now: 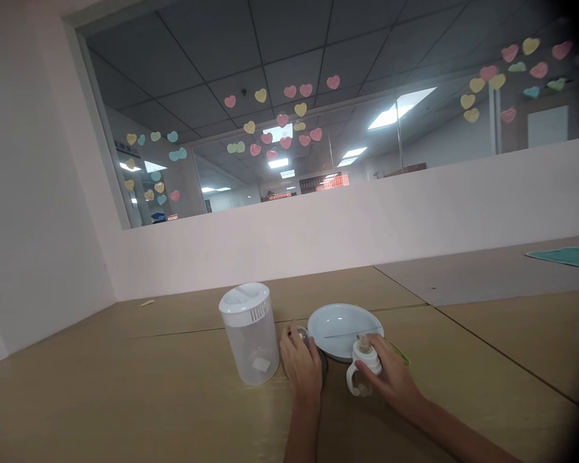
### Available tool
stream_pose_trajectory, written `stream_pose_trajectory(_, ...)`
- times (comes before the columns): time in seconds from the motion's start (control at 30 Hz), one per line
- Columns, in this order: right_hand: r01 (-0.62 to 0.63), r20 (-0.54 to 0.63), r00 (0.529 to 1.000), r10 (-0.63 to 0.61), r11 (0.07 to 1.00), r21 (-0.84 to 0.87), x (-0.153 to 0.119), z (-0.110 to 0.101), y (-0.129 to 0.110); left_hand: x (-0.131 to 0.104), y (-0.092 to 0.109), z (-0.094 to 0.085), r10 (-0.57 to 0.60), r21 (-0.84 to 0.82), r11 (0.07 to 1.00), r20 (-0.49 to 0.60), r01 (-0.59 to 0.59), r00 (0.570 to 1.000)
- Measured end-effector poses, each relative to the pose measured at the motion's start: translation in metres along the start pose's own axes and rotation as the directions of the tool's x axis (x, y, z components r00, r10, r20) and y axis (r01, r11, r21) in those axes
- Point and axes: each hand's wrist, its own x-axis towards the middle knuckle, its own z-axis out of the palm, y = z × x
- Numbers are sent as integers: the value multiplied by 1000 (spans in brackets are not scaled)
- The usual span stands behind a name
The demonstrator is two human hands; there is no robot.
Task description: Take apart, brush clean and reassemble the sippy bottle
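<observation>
My right hand (386, 373) is closed around a baby bottle (367, 360) with a white collar, a white side handle and a clear nipple on top. The bottle stands roughly upright, just in front of the light blue plate (340, 315). My left hand (302, 363) has its fingers curved around a clear, dome-shaped cover (303, 334), mostly hidden by the hand. A dark round edge shows beside that wrist; what it belongs to I cannot make out. Left of this hand stands a translucent pitcher (251, 347) with a white lid. A thin straight item lies across the plate.
Something thin and yellow-green (399, 354) sticks out behind my right hand. The wooden table (174, 386) has seams and meets a white wall below a window with heart-shaped notes. A teal cloth (567, 255) lies far right, a small pale scrap (147, 303) far left.
</observation>
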Motion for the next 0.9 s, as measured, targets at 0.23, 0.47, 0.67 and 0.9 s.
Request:
stream_pose_trajectory(0.23,211,-203,952,-230,971,-112,-3,-3,11,-10,30,-14,371,-380,763,-405,-523,836)
stream_pose_trajectory(0.47,455,-160,858,-489,866,-208,-9,-3,23,-22,42,-11,530,-373,626,-441,-685,724)
stream_pose_trajectory(0.67,239,-317,912,-260,965,-105,-6,-6,13,-23,42,-10,483,-407,720,-286,-562,827)
stream_pose_trajectory(0.9,179,-163,969,-186,982,-53,0,-14,15,-26,49,-15,487,-489,776,65,-397,871)
